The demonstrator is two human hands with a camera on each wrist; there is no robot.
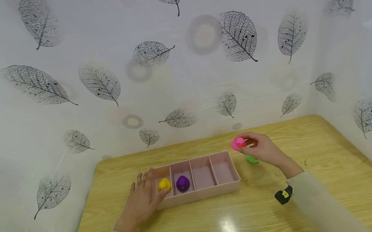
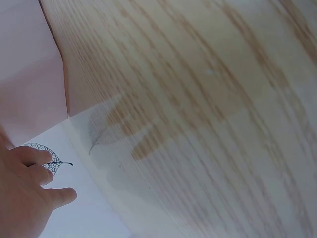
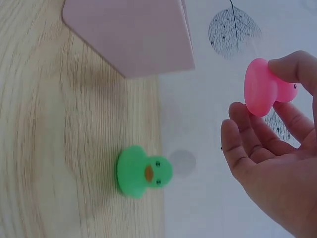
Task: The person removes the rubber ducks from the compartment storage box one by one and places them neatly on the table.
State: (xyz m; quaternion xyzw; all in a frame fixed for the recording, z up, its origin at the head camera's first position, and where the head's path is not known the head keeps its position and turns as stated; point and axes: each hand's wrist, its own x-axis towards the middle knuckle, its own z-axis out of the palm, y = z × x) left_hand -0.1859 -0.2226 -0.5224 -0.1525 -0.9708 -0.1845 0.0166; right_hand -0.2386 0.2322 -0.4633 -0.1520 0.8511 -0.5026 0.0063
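Note:
A long pink tray (image 1: 199,196) with four compartments in a row lies on the table. Its leftmost compartment holds a yellow rubber duck (image 1: 164,185), and the one beside it a purple rubber duck (image 1: 182,183). My left hand (image 1: 142,199) rests on the tray's left end, fingers extended and thumb over the near side by the yellow duck. To the right of the tray, my right hand (image 1: 259,148) pinches a pink rubber duck (image 3: 262,88) between thumb and fingers, raised above the table. A green rubber duck (image 3: 138,171) stands on the table below that hand, partly hidden in the head view.
The wooden table (image 1: 204,227) ends at the back against a white curtain (image 1: 180,84) printed with leaves, which also hangs at both sides. A black wrist camera (image 1: 283,195) sits under the right sleeve. The two right-hand tray compartments hold no duck.

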